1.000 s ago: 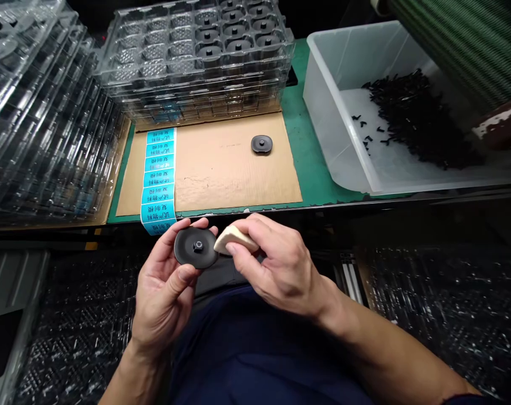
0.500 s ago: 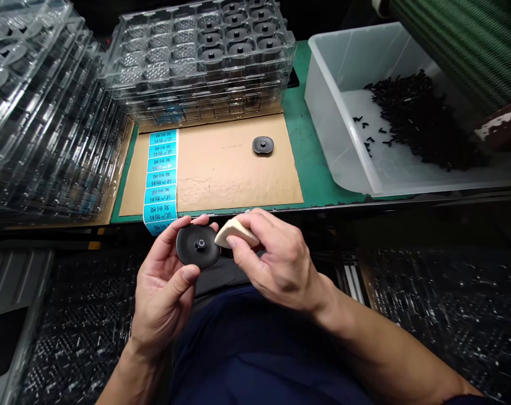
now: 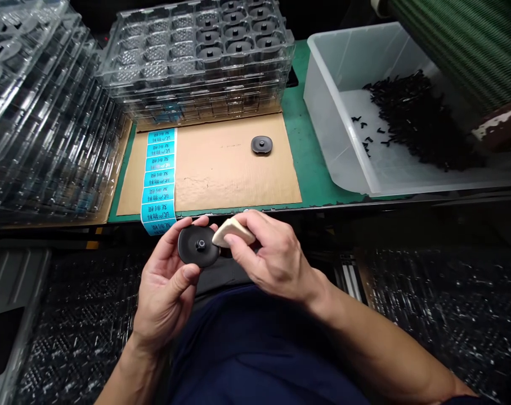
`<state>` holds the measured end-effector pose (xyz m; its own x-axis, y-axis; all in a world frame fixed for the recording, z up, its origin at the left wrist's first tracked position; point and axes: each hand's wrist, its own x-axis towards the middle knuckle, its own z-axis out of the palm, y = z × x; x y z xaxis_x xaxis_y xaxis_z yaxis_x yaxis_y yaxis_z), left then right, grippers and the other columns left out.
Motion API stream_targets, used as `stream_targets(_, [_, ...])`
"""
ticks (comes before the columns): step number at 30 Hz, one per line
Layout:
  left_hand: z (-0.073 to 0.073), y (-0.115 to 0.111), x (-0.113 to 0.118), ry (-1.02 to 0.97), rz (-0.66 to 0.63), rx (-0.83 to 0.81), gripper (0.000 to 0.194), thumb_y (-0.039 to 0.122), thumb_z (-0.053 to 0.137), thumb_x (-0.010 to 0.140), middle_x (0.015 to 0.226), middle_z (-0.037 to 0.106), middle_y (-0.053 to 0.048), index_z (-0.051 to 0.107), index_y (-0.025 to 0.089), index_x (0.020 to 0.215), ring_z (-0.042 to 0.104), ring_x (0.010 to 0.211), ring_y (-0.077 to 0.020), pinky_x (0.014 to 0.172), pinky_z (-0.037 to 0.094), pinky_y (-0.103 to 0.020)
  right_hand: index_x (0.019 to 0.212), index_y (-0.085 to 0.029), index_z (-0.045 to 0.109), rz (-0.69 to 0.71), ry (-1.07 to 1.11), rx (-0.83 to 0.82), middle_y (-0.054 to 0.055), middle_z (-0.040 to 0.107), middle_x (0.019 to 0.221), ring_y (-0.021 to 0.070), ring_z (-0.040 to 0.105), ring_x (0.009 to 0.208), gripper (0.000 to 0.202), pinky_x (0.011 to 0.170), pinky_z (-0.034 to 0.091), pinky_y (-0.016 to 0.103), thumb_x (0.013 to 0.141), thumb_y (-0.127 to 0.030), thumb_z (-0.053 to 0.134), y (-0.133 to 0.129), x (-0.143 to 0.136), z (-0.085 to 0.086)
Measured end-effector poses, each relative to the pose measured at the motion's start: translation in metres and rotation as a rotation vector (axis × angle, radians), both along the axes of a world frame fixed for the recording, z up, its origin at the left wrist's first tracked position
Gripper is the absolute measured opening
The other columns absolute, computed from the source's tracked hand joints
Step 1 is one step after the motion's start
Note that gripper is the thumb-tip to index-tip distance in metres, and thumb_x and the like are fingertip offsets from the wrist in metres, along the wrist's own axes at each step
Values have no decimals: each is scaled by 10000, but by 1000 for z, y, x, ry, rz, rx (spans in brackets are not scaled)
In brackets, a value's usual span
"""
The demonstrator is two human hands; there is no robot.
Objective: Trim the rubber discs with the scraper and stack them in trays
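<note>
My left hand (image 3: 165,281) grips a black rounded plastic part (image 3: 190,254) by its rim, its dished face and central post turned up toward me. Between the thumb and fingers of my right hand (image 3: 276,256) is a folded cream-coloured cloth pad (image 3: 233,232). The pad's left tip meets the right edge of the part, near the rim. Both hands are just in front of the bench edge, above my lap. A similar black part (image 3: 261,144) lies on the cardboard sheet (image 3: 222,185).
A strip of blue labels (image 3: 159,179) runs down the cardboard's left side. Behind it stands a stack of clear trays (image 3: 183,84), partly filled with black parts. More clear trays (image 3: 48,124) lean at left. A translucent bin (image 3: 337,135) holds many small black pieces (image 3: 424,124).
The pad in my right hand has shifted slightly left, its tip now overlapping the part's right edge more. My left hand keeps its hold on the part.
</note>
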<state>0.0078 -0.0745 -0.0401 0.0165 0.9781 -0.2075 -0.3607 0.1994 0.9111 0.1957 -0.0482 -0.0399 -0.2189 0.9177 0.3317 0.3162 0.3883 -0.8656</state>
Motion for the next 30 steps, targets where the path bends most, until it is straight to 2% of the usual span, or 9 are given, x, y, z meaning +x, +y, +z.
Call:
stream_targets(4, [-1, 0, -1, -2, -6, -8, 552, 299, 866, 825, 1503, 631, -80, 693, 315, 1349, 565, 1412, -329, 1132, 528, -381, 1004, -186, 657, 97, 17, -41, 15, 671, 836, 139, 596, 718, 102, 692, 472, 257, 990, -253, 582, 4, 1, -5])
stream_targets(7, [-2, 0, -4, -4, -24, -26, 559, 315, 873, 819, 1498, 635, -92, 696, 303, 1350, 603, 1372, -332, 1139, 522, -390, 975, -181, 686, -80, -141, 53, 41, 685, 878, 159, 608, 777, 107, 740, 457, 283, 989, -214, 586, 12, 6, -13])
stream_targets(10, [-2, 0, -5, -19, -30, -47, 560, 332, 874, 818, 1479, 650, -93, 698, 298, 1349, 627, 1344, -327, 1120, 537, -381, 964, -185, 698, -146, -64, -63, 14, 679, 819, 143, 599, 720, 93, 710, 458, 270, 983, -224, 616, 15, 11, -12])
stream_targets(13, [-3, 0, -6, -20, -24, -67, 584, 313, 879, 807, 1415, 695, -70, 692, 314, 1361, 633, 1335, -299, 1119, 529, -347, 995, -188, 698, -15, 72, -172, -2, 671, 803, 131, 579, 685, 105, 680, 467, 258, 988, -257, 618, 10, 12, -3])
stream_targets(16, [-4, 1, -6, -19, -35, -97, 615, 323, 863, 815, 1420, 688, -73, 671, 301, 1399, 634, 1328, -298, 1120, 525, -349, 990, -188, 686, 144, 38, -68, 12, 660, 849, 140, 573, 737, 86, 711, 463, 269, 982, -225, 608, 6, 9, 3])
stream_targets(19, [-5, 2, -7, -49, -47, -120, 579, 329, 819, 856, 1402, 699, -89, 670, 254, 1410, 649, 1304, -272, 1087, 533, -292, 906, -188, 641, 65, -50, 19, 11, 611, 823, 142, 545, 743, 93, 719, 433, 278, 983, -196, 588, 7, 7, 3])
stream_targets(23, [-5, 1, -7, -119, -67, -152, 532, 366, 757, 899, 1289, 754, -132, 686, 186, 1395, 691, 1232, -281, 1057, 550, -304, 860, -195, 607, 208, -72, -27, -15, 566, 780, 124, 502, 691, 96, 676, 407, 266, 953, -174, 594, 9, 9, 4])
stream_targets(26, [-4, 1, -5, -179, -52, -215, 448, 344, 725, 924, 1209, 787, -124, 729, 162, 1332, 729, 1146, -252, 1018, 572, -288, 767, -199, 537, 154, -137, 9, -18, 521, 752, 124, 457, 680, 192, 671, 374, 280, 953, -165, 573, 11, 10, 2])
stream_targets(30, [-5, 4, -5, -241, -25, -285, 400, 354, 739, 921, 1100, 816, -91, 765, 162, 1271, 765, 985, -204, 911, 614, -245, 756, -204, 505, 272, -137, -8, -33, 494, 730, 111, 428, 649, 202, 649, 359, 270, 934, -149, 581, 13, 8, -3])
